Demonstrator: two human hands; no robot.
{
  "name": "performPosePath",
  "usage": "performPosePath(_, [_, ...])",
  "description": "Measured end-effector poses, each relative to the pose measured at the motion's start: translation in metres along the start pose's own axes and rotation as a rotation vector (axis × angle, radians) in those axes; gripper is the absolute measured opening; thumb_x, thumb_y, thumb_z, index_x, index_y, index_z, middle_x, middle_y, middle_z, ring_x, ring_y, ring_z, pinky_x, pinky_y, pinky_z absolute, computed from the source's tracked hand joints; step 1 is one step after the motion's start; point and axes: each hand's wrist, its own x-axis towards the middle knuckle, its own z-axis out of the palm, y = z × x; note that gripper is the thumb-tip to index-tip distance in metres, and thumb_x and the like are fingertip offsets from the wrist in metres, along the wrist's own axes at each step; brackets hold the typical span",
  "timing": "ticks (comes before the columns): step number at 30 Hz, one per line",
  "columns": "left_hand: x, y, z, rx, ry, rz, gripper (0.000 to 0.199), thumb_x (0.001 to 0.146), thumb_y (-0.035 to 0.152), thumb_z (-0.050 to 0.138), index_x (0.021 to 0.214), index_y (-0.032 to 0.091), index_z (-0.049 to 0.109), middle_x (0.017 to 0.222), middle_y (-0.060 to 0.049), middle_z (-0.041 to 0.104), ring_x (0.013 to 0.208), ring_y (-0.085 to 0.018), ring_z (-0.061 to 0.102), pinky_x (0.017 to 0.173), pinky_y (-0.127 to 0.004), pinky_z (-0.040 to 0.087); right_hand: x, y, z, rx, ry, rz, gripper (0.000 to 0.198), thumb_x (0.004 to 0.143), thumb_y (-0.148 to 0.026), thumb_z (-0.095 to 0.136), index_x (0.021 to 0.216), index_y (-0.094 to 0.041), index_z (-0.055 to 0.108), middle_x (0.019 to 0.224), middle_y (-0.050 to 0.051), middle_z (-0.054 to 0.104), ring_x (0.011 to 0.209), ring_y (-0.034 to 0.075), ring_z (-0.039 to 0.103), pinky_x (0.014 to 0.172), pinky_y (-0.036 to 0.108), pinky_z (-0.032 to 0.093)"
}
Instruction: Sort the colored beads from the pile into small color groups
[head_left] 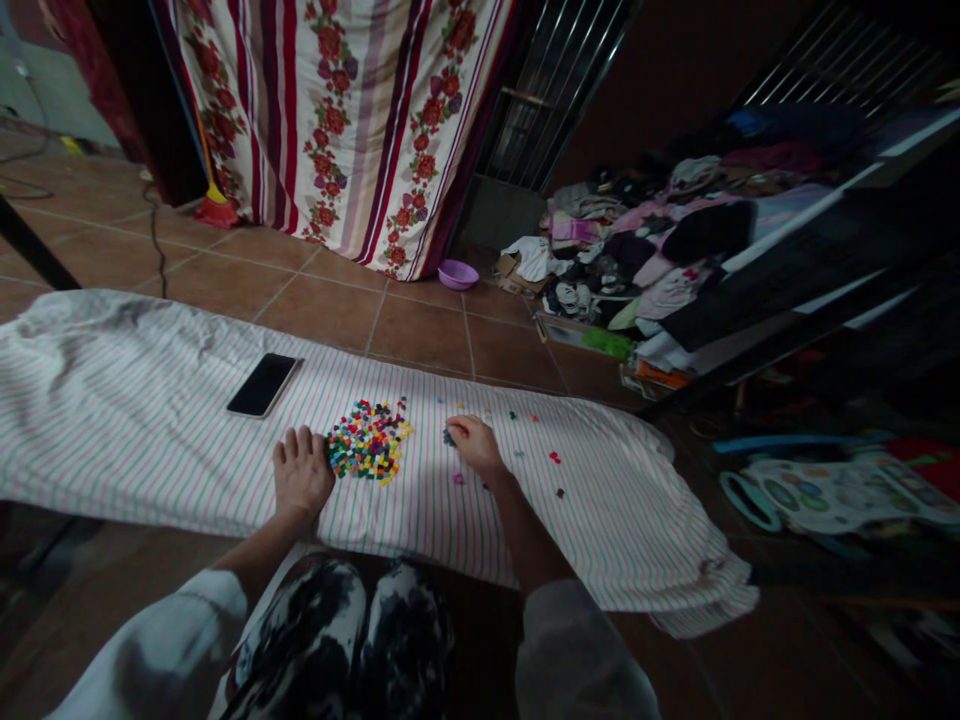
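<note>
A heap of small, cube-like coloured pieces (367, 440) is spread on the striped cloth (187, 460) in front of me. My left hand (301, 472) lies flat at the heap's left edge, fingers stretched out. To the right of the heap, my right hand (474, 443) has its thumb and fingertips pinched together over a little cluster of dark grey-blue pieces (448, 437); whether a piece is between them is too small to see. Around this hand lie small separate groups, among them pink-purple pieces (458, 479), red pieces (554, 457) and a dark brown group (560, 493).
A dark-screened phone or tablet (264, 385) lies on the cloth, left of the heap. Beyond are a tiled floor (315, 310), a purple basin (457, 274), a flowered curtain (337, 130), a broom (216, 208) and piled clothes (637, 230).
</note>
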Motion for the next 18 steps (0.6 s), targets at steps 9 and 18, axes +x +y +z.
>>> performPosePath(9, [-0.002, -0.003, 0.0, -0.036, 0.028, 0.006, 0.031, 0.089, 0.025, 0.037, 0.106, 0.011, 0.059, 0.13, -0.018, 0.053, 0.127, -0.036, 0.041, 0.104, -0.048, 0.031, 0.004, -0.064, 0.057, -0.159, -0.257, -0.149, 0.024, 0.089, -0.02, 0.051, 0.098, -0.022, 0.073, 0.096, 0.005, 0.065, 0.089, 0.014, 0.059, 0.081, 0.023, 0.042])
performPosePath(18, [-0.001, -0.002, -0.003, -0.099, 0.039, -0.004, 0.031, 0.09, 0.024, 0.035, 0.102, 0.012, 0.06, 0.128, -0.018, 0.053, 0.127, -0.035, 0.041, 0.104, -0.049, 0.031, 0.006, -0.081, 0.069, -0.303, -0.37, -0.113, 0.027, 0.09, -0.019, 0.048, 0.104, -0.024, 0.071, 0.104, 0.005, 0.065, 0.099, 0.016, 0.058, 0.084, 0.022, 0.04])
